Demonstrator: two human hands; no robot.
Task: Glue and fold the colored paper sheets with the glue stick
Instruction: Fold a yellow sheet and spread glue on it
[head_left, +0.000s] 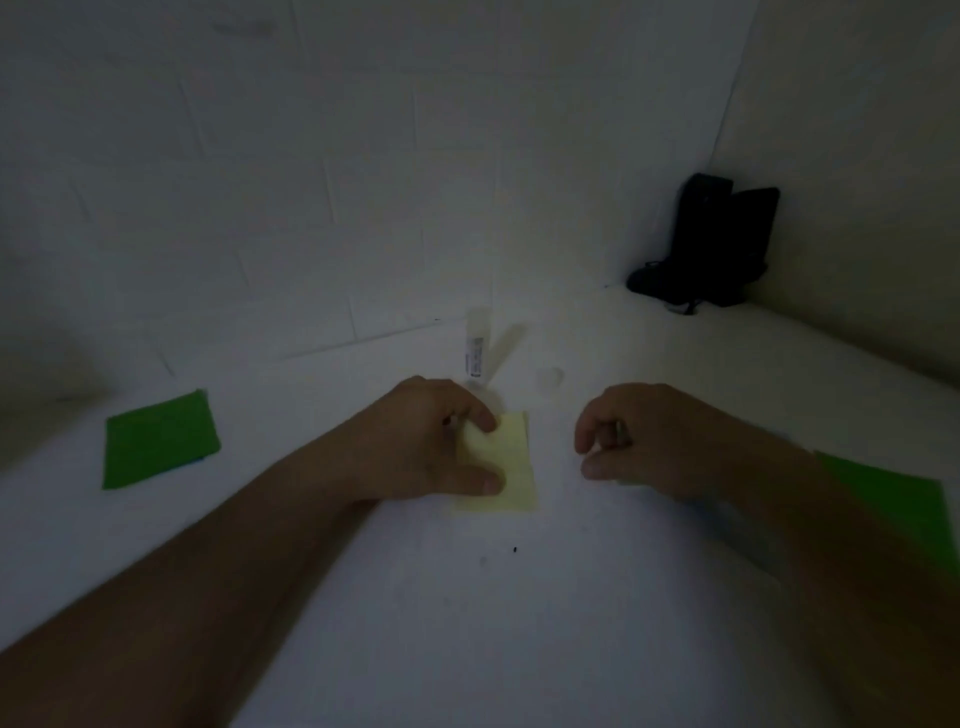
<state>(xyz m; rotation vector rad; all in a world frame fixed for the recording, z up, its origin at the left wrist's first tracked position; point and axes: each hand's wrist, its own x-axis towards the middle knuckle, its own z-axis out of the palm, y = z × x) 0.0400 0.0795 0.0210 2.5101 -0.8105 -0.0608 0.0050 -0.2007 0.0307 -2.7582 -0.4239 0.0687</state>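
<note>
A pale yellow paper sheet (511, 462) lies on the white table in the middle. My left hand (441, 441) holds its left side, with curled forefinger and thumb on the paper. Just right of the sheet, my right hand (639, 441) hovers apart from it, fingers loosely curled and holding nothing that I can see. The glue stick (475, 353) stands upright, uncapped, just behind my left hand. Its clear cap (550, 376) lies on the table to the right of it. The light is dim.
A folded green sheet (161, 441) lies at the left of the table. Another green sheet (893, 499) lies at the right, partly under my right forearm. A black object (717, 244) stands in the far right corner against the white walls.
</note>
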